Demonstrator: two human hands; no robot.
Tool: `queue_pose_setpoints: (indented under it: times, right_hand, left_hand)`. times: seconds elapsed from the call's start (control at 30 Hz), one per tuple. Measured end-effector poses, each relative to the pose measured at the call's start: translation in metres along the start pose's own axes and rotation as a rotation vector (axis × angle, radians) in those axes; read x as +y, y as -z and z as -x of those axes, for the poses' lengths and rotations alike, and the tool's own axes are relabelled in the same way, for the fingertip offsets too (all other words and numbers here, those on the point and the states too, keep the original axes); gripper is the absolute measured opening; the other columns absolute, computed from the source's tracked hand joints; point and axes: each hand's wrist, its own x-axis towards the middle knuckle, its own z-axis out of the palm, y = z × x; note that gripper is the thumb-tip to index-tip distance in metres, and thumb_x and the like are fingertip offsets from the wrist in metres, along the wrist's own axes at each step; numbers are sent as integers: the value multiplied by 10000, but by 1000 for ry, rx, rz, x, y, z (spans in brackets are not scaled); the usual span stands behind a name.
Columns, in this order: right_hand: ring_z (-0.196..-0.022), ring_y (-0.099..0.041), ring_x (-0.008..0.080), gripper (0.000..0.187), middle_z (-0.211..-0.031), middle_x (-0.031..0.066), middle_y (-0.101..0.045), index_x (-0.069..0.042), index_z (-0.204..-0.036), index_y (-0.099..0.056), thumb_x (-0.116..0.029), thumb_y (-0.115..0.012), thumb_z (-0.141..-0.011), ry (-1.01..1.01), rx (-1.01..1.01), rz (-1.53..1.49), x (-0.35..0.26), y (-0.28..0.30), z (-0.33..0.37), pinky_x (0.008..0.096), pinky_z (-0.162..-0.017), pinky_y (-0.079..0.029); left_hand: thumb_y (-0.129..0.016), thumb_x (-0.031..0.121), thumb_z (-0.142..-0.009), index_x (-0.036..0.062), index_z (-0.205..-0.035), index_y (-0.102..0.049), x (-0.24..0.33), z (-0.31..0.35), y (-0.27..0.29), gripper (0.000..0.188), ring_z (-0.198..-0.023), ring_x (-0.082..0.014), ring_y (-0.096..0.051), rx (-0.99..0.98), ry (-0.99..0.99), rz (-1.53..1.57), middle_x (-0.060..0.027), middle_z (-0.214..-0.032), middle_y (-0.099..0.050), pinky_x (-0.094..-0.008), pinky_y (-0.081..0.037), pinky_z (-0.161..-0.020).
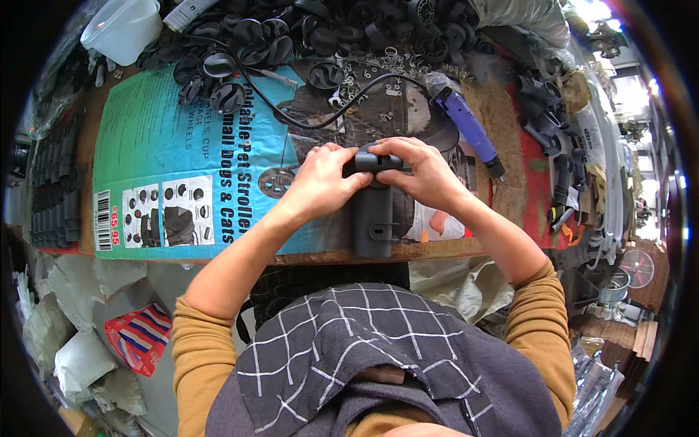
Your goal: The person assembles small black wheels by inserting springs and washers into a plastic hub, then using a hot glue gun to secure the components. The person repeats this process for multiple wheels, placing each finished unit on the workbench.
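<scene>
At the front middle of the bench, a black plastic fitting [373, 227] points toward me, a slotted rounded piece [373, 160] at its far end. My left hand [322, 180] grips that end from the left, thumb and fingers closed on it. From the other side my right hand [421, 173] pinches the same end, its index finger over the top. Whether the rounded piece and the long body are one part, I cannot tell. Right of my hands lies a blue-purple electric screwdriver [470, 130], its black cable [328, 122] looping off to the left.
A printed blue-green cardboard sheet [156, 156] covers the bench's left. Behind are small metal pieces [375, 80], round black caps [228, 95] and piled black wheels [426, 44]. Black plastic parts [546, 116] line the right edge. A white tub [125, 30] stands far left.
</scene>
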Motion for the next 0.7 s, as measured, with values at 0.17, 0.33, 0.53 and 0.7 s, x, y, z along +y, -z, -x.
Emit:
queue_pose_setpoints:
  times: [0.17, 0.33, 0.53, 0.7]
  right_hand:
    - [-1097, -626, 274, 400, -1179, 116, -655, -78, -1192, -625, -131, -731, -810, -98, 19, -212, -1, -6, 2, 360, -936, -481]
    - [-957, -646, 126, 402, -1033, 92, -701, -72, -1210, -618, -136, -730, -829, -294, -100, -511, 7, 1, -4, 300, -855, -507]
    - [-1137, -606, 209, 380, -1285, 127, -609, -42, -1208, -606, -82, -712, -845, -92, 113, -385, 14, -25, 15, 335, -991, -454]
    - [-1148, -585, 180, 387, -1293, 116, -607, -40, -1225, -589, -57, -697, -853, -55, 191, -486, 28, -37, 22, 319, -995, -446]
  left_hand:
    - [-738, 270, -807, 35, -1169, -649, 18, -9, 15, 440, -1008, -297, -585, -111, 36, -38, -164, -1092, -604, -383, -469, -892]
    - [-744, 278, -787, 7, -1118, -658, 32, -29, 29, 437, -949, -281, -626, -392, 260, 9, -187, -1022, -633, -373, -496, -831]
    - [-745, 281, -763, -38, -1104, -636, 34, -20, 22, 480, -940, -334, -655, -171, 71, -229, -225, -1009, -669, -399, -511, -798]
    - [-685, 481, -836, -68, -1124, -617, 45, -35, 19, 624, -901, -224, -619, -379, 464, 201, -152, -1005, -652, -345, -504, -790]
